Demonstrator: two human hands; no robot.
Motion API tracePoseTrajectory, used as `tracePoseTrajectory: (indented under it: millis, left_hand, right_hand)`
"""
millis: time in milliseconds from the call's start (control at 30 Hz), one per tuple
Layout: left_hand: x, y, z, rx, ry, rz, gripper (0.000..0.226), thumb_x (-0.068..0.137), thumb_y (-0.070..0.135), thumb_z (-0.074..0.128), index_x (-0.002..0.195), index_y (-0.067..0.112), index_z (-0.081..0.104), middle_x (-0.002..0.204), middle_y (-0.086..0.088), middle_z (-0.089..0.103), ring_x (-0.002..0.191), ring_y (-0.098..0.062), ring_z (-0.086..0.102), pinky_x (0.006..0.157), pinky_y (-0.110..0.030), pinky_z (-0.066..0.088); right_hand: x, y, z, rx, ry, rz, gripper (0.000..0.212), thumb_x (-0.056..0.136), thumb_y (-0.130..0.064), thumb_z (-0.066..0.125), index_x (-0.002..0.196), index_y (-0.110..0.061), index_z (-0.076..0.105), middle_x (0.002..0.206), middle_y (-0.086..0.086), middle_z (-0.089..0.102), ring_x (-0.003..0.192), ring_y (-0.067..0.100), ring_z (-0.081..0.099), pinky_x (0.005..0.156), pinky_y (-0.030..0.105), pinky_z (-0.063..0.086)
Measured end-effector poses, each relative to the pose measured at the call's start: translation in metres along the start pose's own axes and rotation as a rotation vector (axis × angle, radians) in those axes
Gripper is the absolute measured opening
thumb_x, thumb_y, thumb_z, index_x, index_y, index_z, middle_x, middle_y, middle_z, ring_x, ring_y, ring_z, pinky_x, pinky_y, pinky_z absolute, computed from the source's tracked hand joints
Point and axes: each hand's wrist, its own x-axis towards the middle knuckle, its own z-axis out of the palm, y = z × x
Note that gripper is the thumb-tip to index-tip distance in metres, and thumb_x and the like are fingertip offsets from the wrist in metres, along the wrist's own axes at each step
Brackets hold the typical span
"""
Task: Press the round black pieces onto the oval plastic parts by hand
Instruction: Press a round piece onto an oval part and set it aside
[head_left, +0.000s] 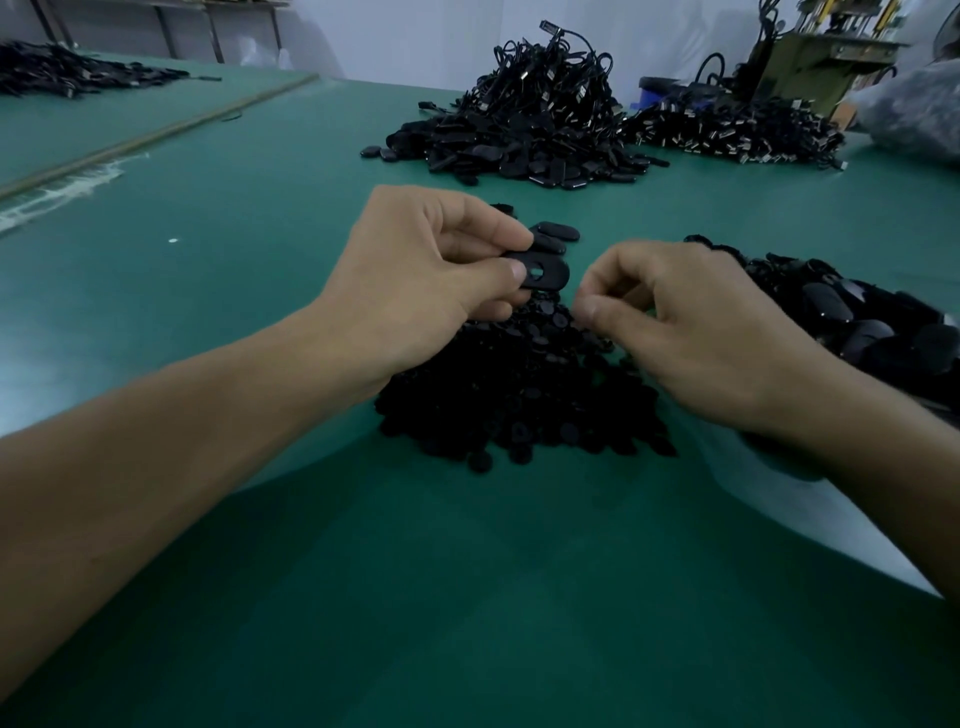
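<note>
Above the heap of round black pieces (519, 395) on the green table (234, 218), our left hand (415, 270) pinches one oval plastic part (546, 272) by its near end, between the thumb and curled fingers. That leaves the hole in its face turned up toward us and uncovered, which we judge is where a round piece is meant to seat. Our right hand (691, 322) sits just beside it, low over the heap, fingers curled and thumb and forefinger drawn close together at the crest. Whether a round piece is caught between them we cannot tell — the tips sit dark against the dark pile. Both hands work directly over the supply, so a picked piece has little way to travel. A heap of ovals (857, 322) lies at our right, within easy reach for the next pick, and a few loose ovals (553, 236) lie just beyond the held part — possibly finished ones, though we cannot confirm it. Farther back, well apart, stands a pile of black parts with cables (524, 119). Pressing is not yet done on this oval, since its hole shows open.
</note>
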Motion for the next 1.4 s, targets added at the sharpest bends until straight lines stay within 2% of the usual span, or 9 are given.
tracePoseTrajectory:
  millis: [100, 267, 400, 467, 667, 833, 1067, 1267, 1400]
  left_hand:
    - [0.0, 0.001, 0.001, -0.006, -0.003, -0.004, 0.019, 0.087, -0.005, 0.072, 0.088, 0.015, 0.072, 0.077, -0.003, 0.077, 0.075, -0.016, 0.076, 0.067, -0.022, 0.06]
    - [-0.002, 0.002, 0.002, -0.017, -0.003, -0.007, 0.02, 0.086, -0.006, 0.071, 0.088, 0.013, 0.072, 0.074, -0.002, 0.077, 0.074, -0.016, 0.076, 0.068, -0.021, 0.059]
    - [-0.002, 0.003, 0.003, -0.033, 0.001, -0.014, 0.02, 0.085, -0.008, 0.072, 0.087, 0.012, 0.071, 0.075, -0.005, 0.077, 0.073, -0.017, 0.076, 0.067, -0.022, 0.06]
    - [-0.003, 0.004, 0.004, -0.042, -0.001, -0.017, 0.02, 0.085, -0.008, 0.072, 0.087, 0.012, 0.071, 0.076, -0.006, 0.077, 0.073, -0.017, 0.077, 0.067, -0.022, 0.06]
    - [-0.004, 0.006, 0.006, -0.079, -0.012, -0.016, 0.018, 0.084, -0.009, 0.073, 0.087, 0.009, 0.07, 0.074, -0.006, 0.076, 0.072, -0.018, 0.076, 0.066, -0.023, 0.06]
    - [-0.006, 0.008, 0.009, -0.101, -0.024, 0.003, 0.017, 0.083, -0.008, 0.074, 0.088, 0.007, 0.07, 0.075, -0.006, 0.077, 0.072, -0.019, 0.076, 0.066, -0.023, 0.06]
    - [-0.007, 0.009, 0.011, -0.074, -0.034, 0.031, 0.017, 0.083, -0.007, 0.074, 0.09, 0.008, 0.072, 0.078, -0.009, 0.077, 0.074, -0.02, 0.077, 0.068, -0.026, 0.061]
    - [-0.006, 0.007, 0.01, 0.068, -0.019, 0.102, 0.023, 0.082, -0.004, 0.076, 0.086, 0.018, 0.073, 0.077, -0.004, 0.077, 0.073, -0.019, 0.076, 0.073, -0.031, 0.063]
    - [-0.008, 0.008, 0.012, 0.245, -0.039, 0.229, 0.028, 0.081, 0.0, 0.075, 0.086, 0.027, 0.072, 0.078, 0.01, 0.075, 0.072, -0.003, 0.073, 0.074, -0.019, 0.058]
  right_hand:
    - [-0.002, -0.004, -0.002, 0.136, 0.051, -0.006, 0.014, 0.101, -0.023, 0.055, 0.087, -0.027, 0.056, 0.077, -0.008, 0.071, 0.07, 0.0, 0.066, 0.063, 0.014, 0.05]
    - [-0.003, -0.007, -0.004, 0.275, 0.108, -0.013, 0.01, 0.091, -0.019, 0.072, 0.084, -0.025, 0.068, 0.075, -0.004, 0.074, 0.069, 0.01, 0.071, 0.071, 0.026, 0.059]
    - [-0.004, -0.007, -0.007, 0.428, 0.109, -0.009, 0.019, 0.088, -0.007, 0.074, 0.099, -0.022, 0.07, 0.078, -0.007, 0.077, 0.072, 0.007, 0.074, 0.072, 0.02, 0.059]
    - [-0.003, -0.007, -0.007, 0.476, 0.129, -0.01, 0.017, 0.087, -0.005, 0.075, 0.096, -0.019, 0.072, 0.077, -0.004, 0.077, 0.072, 0.01, 0.074, 0.071, 0.021, 0.06]
    - [-0.003, -0.009, -0.004, 0.448, 0.227, -0.05, 0.012, 0.085, -0.017, 0.079, 0.086, -0.028, 0.077, 0.071, -0.015, 0.073, 0.061, -0.004, 0.062, 0.061, 0.008, 0.046]
    - [-0.002, -0.01, -0.002, 0.408, 0.261, -0.028, 0.015, 0.087, -0.014, 0.076, 0.087, -0.03, 0.076, 0.073, -0.008, 0.074, 0.066, 0.002, 0.066, 0.063, 0.013, 0.05]
    - [-0.005, -0.014, -0.003, 0.342, 0.257, -0.036, 0.017, 0.086, -0.01, 0.076, 0.085, -0.026, 0.07, 0.075, -0.005, 0.072, 0.07, 0.009, 0.07, 0.071, 0.028, 0.06]
    - [-0.005, -0.014, -0.005, 0.321, 0.218, -0.053, 0.028, 0.086, -0.011, 0.076, 0.091, -0.029, 0.054, 0.08, -0.009, 0.073, 0.065, 0.008, 0.068, 0.066, 0.027, 0.059]
    - [-0.006, -0.015, -0.004, 0.249, 0.224, -0.075, 0.035, 0.087, -0.014, 0.076, 0.087, -0.034, 0.047, 0.082, -0.012, 0.072, 0.063, 0.004, 0.065, 0.061, 0.022, 0.055]
